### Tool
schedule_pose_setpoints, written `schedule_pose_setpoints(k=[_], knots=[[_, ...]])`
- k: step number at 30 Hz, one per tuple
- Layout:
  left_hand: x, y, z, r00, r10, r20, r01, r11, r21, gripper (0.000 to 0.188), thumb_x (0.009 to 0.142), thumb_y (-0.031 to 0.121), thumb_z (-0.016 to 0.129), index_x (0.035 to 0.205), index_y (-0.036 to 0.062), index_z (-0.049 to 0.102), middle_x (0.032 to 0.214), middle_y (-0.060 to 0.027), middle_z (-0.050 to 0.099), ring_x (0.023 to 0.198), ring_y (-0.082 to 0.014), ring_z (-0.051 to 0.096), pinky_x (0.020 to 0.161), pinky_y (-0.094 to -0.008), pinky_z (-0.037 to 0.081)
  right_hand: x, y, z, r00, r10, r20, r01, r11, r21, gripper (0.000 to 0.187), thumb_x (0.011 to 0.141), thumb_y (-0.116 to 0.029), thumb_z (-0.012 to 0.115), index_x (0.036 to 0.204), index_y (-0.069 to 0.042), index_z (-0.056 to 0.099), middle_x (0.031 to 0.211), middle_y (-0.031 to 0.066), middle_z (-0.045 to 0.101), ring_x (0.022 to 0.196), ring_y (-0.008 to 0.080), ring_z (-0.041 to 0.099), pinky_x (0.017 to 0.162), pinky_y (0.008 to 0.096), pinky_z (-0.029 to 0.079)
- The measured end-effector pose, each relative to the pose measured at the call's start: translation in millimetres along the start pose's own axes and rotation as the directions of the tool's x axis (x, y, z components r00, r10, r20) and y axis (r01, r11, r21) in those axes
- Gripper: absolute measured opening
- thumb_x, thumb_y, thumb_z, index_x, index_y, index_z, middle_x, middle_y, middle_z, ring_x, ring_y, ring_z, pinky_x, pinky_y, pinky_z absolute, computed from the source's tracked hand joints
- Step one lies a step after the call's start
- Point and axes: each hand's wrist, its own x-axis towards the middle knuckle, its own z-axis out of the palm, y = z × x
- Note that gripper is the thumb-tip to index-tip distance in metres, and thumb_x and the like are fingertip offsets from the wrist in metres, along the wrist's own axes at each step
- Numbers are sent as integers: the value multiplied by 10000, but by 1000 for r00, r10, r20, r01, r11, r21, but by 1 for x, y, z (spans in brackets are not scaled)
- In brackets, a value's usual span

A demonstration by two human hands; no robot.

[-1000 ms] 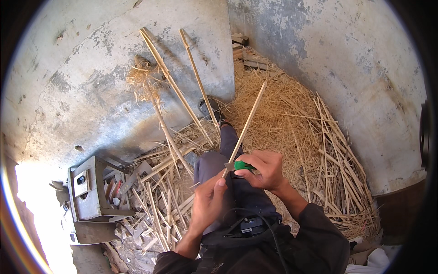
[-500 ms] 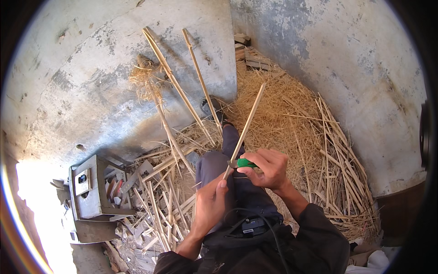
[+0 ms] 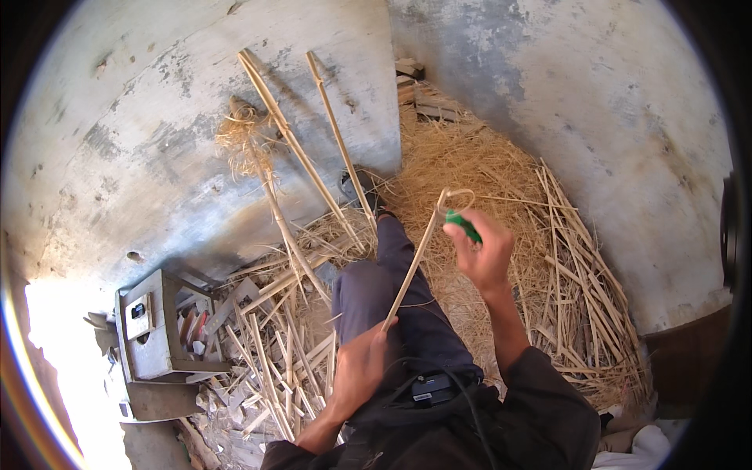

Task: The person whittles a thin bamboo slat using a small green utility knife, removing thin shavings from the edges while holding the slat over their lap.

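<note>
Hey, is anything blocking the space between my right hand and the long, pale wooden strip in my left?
Nothing separate visibly blocks it. Between your right hand and the long, pale wooden strip is just the green-handled tool you're gripping; a thin, tan curled shaving loops beside the strip's far end.

The left hand (image 3: 360, 366) grips a pale strip (image 3: 413, 267), the right hand (image 3: 486, 252) a green-handled knife (image 3: 465, 226).

Rough wkshop; shavings (image 3: 478, 160) heaped; cut strips (image 3: 593, 313) piled; wall (image 3: 580, 117) peeling.
</note>
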Motion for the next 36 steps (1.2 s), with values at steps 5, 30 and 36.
schedule_pose_setpoints(k=[5, 30, 36], knots=[[-18, -13, -6, 997, -33, 76, 36, 999, -37, 365, 1131, 190, 516, 1372, -7, 707, 687, 46, 435, 641, -55, 397, 584, -272, 342, 24, 61, -18, 942, 329, -63, -335, 922, -193, 392, 1057, -438, 669, 1050, -68, 796, 680, 13, 664, 532, 112, 562, 476, 313, 388], [24, 10, -10, 993, 101, -58, -110, 975, -192, 362, 1103, 213, 629, 1403, 25, 705, 810, 27, 574, 631, -34, 472, 565, -226, 363, -24, -38, 4, 926, -320, 199, 261, 925, 275, 374, 880, -455, 838, 990, -104, 771, 705, 3, 649, 551, 199, 623, 500, 342, 466], [23, 13, -10, 988, 140, -63, -150, 972, -180, 380, 1114, 232, 605, 1418, 21, 692, 792, 39, 551, 628, -26, 449, 560, -228, 338, -22, -44, 2, 923, -328, 202, 280, 931, 233, 373, 874, -457, 842, 980, -106, 775, 689, 5, 636, 547, 198, 617, 497, 340, 459]])
